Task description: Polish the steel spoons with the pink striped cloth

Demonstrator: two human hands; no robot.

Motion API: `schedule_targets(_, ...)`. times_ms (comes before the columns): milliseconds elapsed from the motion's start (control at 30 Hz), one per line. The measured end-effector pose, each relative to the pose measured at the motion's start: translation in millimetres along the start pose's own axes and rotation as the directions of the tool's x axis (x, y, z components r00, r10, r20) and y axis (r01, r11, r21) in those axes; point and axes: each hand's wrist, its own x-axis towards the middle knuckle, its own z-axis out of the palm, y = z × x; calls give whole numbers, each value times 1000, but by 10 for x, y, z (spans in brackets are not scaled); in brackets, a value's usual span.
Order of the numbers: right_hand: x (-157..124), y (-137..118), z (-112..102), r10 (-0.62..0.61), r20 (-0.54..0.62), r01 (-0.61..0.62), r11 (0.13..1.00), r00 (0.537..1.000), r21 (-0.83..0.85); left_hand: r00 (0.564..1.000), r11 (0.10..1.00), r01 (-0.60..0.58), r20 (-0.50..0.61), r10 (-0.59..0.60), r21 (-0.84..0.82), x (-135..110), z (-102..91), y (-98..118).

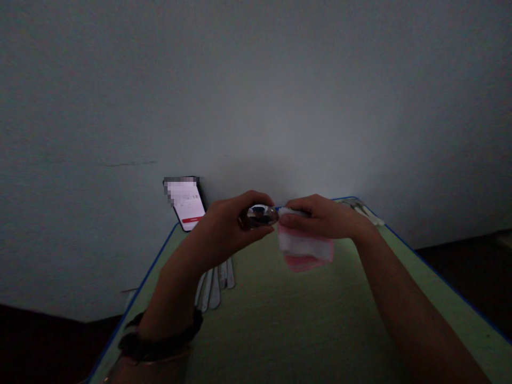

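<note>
Above the table, my left hand (224,226) is closed around the shiny bowl of a metal spoon (262,215), thumb and fingers curved about its edges. The bowl points left, and its narrow end meets the cloth. My right hand (320,216) pinches a folded pink and white cloth (306,246) where the spoon's handle would be; the handle itself is hidden by cloth and fingers. A loose end of the cloth hangs below the right hand. Under my left wrist, several flat metal cutlery handles (215,290) lie side by side on the table.
A phone (188,205) with a lit screen leans against the grey wall (280,106) at the back left. More cutlery (370,213) lies at the back right corner, partly behind my right wrist. The green table (280,325) has a blue edge.
</note>
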Motion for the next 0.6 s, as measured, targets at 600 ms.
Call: schedule_targets(600, -2, -15, -7, 0, -11, 1, 1000, 1000, 6, 1000, 1000, 5, 4, -5, -7, 6, -4, 15)
